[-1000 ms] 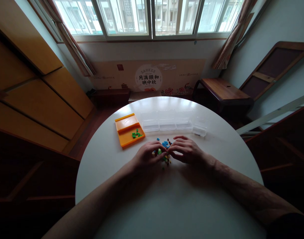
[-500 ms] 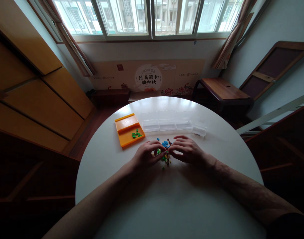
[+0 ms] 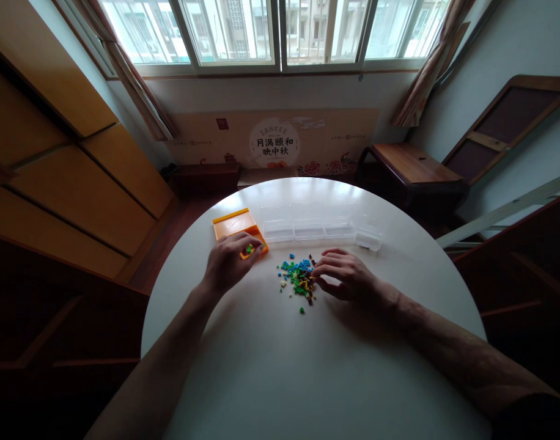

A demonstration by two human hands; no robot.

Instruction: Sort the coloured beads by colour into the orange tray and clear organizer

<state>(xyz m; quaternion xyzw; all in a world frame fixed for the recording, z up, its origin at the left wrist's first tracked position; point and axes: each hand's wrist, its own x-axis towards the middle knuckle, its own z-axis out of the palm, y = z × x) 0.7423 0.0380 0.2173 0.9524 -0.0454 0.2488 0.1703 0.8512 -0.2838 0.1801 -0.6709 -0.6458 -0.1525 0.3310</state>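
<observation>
My left hand (image 3: 232, 260) is over the near part of an orange tray (image 3: 232, 226), thumb and forefinger together at a small green building brick. Other green bricks (image 3: 249, 249) in the tray show between its fingers; the hand hides the rest. A loose pile of tiny building bricks (image 3: 301, 275), in green, blue, brown and yellow, lies on the white table. At the pile's right edge rests my right hand (image 3: 342, 274), fingers bent and slightly apart, fingertips close to brown bricks. I see nothing held in it.
Behind the pile stands a row of clear plastic boxes (image 3: 310, 231) with raised lids, and a separate small clear box (image 3: 368, 239) is to their right. A single green brick (image 3: 302, 310) lies nearer me on the round white table (image 3: 307, 379).
My left hand has moved left from the pile to the orange tray, uncovering more of the bricks. My right hand has stayed by the pile, its fingertips apart from the left hand's.
</observation>
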